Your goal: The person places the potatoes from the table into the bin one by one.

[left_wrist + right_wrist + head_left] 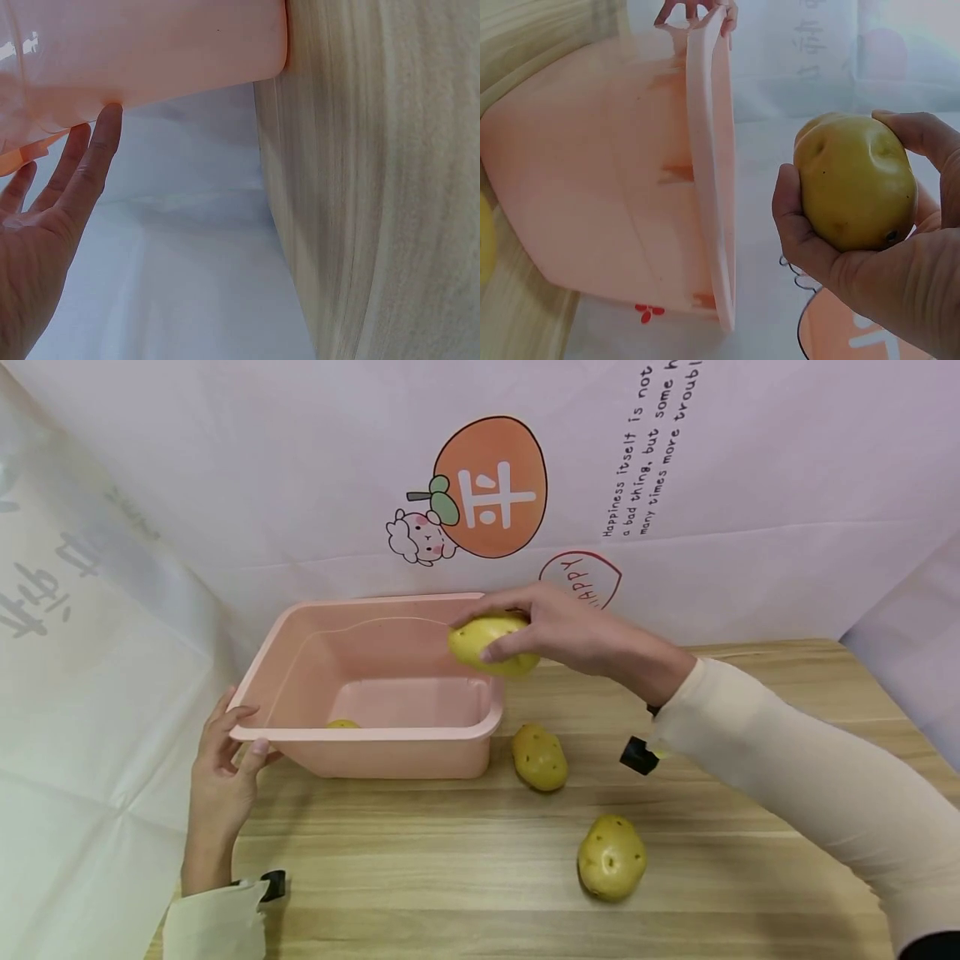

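Observation:
A yellow potato is gripped in my right hand, above the right rim of a pink plastic basin. In the right wrist view, fingers and thumb wrap the potato beside the basin's rim. My left hand holds the basin's left front corner, fingers over the rim and thumb in front. From the left wrist view, the left hand's fingers touch the basin's outer wall. Inside the basin, the top of another potato shows, mostly hidden by the front wall.
On the wooden table, one potato lies right of the basin and another lies nearer the front right. A printed white cloth hangs behind the table, with more cloth along the left side.

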`<action>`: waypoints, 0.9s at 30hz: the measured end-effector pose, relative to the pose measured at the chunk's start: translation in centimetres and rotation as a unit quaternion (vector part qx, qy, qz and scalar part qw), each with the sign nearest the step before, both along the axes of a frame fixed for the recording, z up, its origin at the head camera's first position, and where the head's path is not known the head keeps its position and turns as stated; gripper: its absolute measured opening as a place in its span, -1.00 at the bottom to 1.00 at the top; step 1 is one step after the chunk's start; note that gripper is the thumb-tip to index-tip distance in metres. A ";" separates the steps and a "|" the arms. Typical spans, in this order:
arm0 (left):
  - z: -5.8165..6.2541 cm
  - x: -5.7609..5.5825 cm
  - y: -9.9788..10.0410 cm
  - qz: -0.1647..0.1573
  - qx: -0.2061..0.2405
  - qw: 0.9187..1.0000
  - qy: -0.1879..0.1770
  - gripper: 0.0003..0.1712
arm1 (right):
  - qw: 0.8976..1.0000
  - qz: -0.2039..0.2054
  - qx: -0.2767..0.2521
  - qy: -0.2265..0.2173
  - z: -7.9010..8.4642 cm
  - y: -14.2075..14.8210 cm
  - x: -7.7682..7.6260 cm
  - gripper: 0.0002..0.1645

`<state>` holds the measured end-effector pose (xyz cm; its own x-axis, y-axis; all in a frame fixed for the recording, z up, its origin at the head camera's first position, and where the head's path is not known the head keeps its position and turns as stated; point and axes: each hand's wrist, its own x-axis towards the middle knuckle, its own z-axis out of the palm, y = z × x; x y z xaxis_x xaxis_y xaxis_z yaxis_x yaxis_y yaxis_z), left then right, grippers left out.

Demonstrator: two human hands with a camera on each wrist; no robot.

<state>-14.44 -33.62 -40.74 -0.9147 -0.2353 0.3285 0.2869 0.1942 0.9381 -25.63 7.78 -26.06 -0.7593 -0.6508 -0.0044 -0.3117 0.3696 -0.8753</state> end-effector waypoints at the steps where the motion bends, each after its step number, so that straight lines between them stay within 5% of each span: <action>1: 0.0 0.0 0.0 -0.002 0.003 1.000 0.002 -0.50 | 1.000 0.002 -0.007 -0.010 0.0 -0.4 -0.2 -0.49; 27: 0.0 0.1 -0.1 0.005 -0.012 1.000 -0.011 -0.50 | 0.980 0.014 -0.100 -0.171 -0.1 -10.7 -4.0 -0.52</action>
<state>-14.39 -33.69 -40.75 -0.9190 -0.2373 0.3149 0.2648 0.2203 0.9388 -29.60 -2.92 -26.20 -0.7176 -0.6850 -0.1257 0.0057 0.1748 -0.9846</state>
